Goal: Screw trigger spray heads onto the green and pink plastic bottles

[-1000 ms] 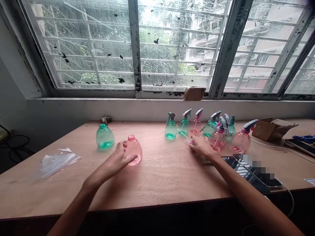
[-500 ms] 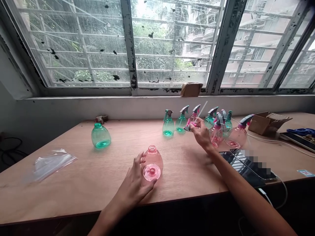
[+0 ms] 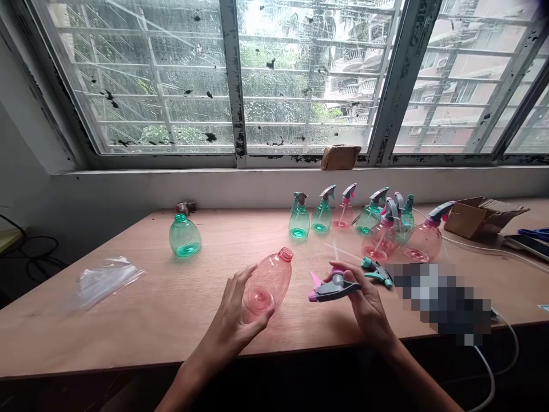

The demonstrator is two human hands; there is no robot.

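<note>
My left hand [image 3: 240, 309] is wrapped round the lower part of a clear pink bottle [image 3: 271, 280], which tilts to the right with its uncapped neck toward my right hand. Between the fingers of my right hand [image 3: 364, 297] is a pink and grey spray nozzle [image 3: 335, 286], its thin tube pointing away from me. The bottle and nozzle are apart. Just beyond my right hand a teal and grey spray nozzle [image 3: 378, 272] lies on the table. To the left stands a green bottle [image 3: 185, 236] without a nozzle.
Several green and pink spray bottles [image 3: 299, 217] stand at the back. At the right are an opened cardboard box [image 3: 472, 218], a blurred-out dark device [image 3: 446, 303] and a white cable [image 3: 489, 366]. A plastic bag [image 3: 109, 277] lies left on the wooden table [image 3: 141, 326].
My right hand has come back toward me with the pink nozzle, near the bottle. My left hand has tilted the pink bottle rightward. The teal nozzle on the table is now visible.
</note>
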